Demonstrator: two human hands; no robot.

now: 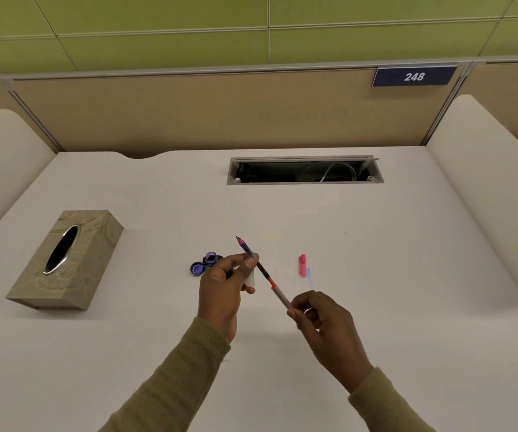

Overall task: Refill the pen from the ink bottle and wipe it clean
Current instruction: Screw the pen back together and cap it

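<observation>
Nearest, olive sleeves [170, 388] entered from the bottom edge, cut off at the elbows. Right hand [326, 322] pinched the rear end of the pen [263, 271], grip narrow around the thin barrel. Left hand [223, 288] closed its grip on the pen nearer the nib, with a scrap of white tissue [250, 279] tucked under the fingers. Held above the surface [376, 338], tilted, nib pointing far and left. Judged light and stiff, slick plastic, easily rolled between fingers; nib fine and likely fragile and wet with ink, so best gripped on the barrel, tissue between skin and the inky section. Could not make out whether the tissue actually touched the nib end, nor how full the reservoir was.

Just beyond the left hand, partly hidden by it, sat the open ink bottle [211, 258], with its cap [197, 268] touching or just beside it on the near left. Bottle probably glass and easy to tip. Right of the pen lay the red pen cap [302, 265] beside a faint bluish smear. Far left, a tissue box [64, 260], its contents not visible through the slot. Farther, a cable slot [306, 170], dark inside.
</observation>
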